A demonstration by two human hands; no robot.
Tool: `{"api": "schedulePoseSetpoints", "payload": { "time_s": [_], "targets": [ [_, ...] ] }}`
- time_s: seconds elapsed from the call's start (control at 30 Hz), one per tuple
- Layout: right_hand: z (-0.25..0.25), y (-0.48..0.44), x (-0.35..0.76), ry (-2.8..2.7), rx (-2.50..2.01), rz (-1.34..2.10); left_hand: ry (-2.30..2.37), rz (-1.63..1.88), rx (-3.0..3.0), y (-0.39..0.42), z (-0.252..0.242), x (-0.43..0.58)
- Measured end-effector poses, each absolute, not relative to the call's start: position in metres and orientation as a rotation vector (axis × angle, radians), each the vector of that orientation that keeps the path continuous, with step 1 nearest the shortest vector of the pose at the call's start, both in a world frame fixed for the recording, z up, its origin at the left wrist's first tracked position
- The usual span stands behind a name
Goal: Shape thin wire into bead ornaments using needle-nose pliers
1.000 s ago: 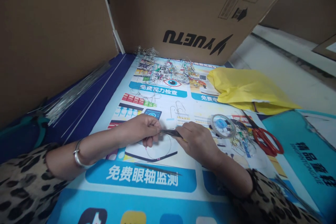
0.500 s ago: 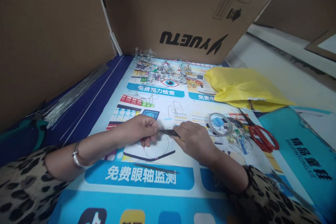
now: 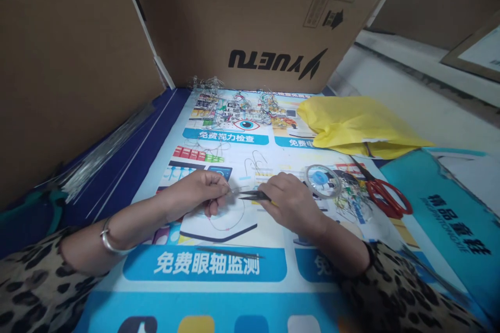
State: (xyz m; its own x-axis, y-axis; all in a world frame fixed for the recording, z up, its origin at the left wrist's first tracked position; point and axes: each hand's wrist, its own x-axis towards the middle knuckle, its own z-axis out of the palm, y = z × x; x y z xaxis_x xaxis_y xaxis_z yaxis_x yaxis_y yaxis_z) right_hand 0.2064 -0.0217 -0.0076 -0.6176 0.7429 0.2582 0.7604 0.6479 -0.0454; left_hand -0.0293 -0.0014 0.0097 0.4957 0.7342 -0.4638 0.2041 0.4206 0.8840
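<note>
My left hand point(image 3: 203, 191) is closed, thumb and fingertips pinching a thin wire loop point(image 3: 227, 229) that curves below and to the right of it, with tiny pinkish spots along it. In my right hand point(image 3: 289, 202) is a pair of needle-nose pliers point(image 3: 254, 195), dark jaws pointing left, slightly parted and just short of the left fingertips. Most of its handles are hidden in the palm. Short wire ends stick out by the left fingertips; their exact shape is blurred. Several bent wire pieces point(image 3: 254, 162) lie just beyond the hands.
Tangled wire pieces point(image 3: 238, 106) lie at the back against a cardboard box point(image 3: 258, 15). Straight wires point(image 3: 109, 156) lie left. On the right are a clear tape roll point(image 3: 339, 187), red-handled scissors point(image 3: 386, 197), a yellow bag point(image 3: 355, 119) and a teal sheet point(image 3: 437, 192).
The pliers' jaws have drawn back a little from the left fingertips and parted slightly. Both hands keep their grip. The whole view has shifted a little.
</note>
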Motion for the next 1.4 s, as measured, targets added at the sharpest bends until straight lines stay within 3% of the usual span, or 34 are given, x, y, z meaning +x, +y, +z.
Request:
{"api": "schedulePoseSetpoints", "payload": {
  "time_s": [0.5,1.07,1.4],
  "targets": [
    [-0.013,-0.017,0.214,-2.527,-1.313,-0.221,1.058,0.411,1.161,-0.003,0.01,-0.026],
    [0.008,-0.022,0.214,-2.692,-1.403,-0.051,1.165,0.439,1.259,-0.006,0.01,-0.021],
    [0.013,-0.023,0.213,-2.712,-1.391,-0.133,1.309,0.502,1.841,-0.006,0.012,-0.03]
  ]
}}
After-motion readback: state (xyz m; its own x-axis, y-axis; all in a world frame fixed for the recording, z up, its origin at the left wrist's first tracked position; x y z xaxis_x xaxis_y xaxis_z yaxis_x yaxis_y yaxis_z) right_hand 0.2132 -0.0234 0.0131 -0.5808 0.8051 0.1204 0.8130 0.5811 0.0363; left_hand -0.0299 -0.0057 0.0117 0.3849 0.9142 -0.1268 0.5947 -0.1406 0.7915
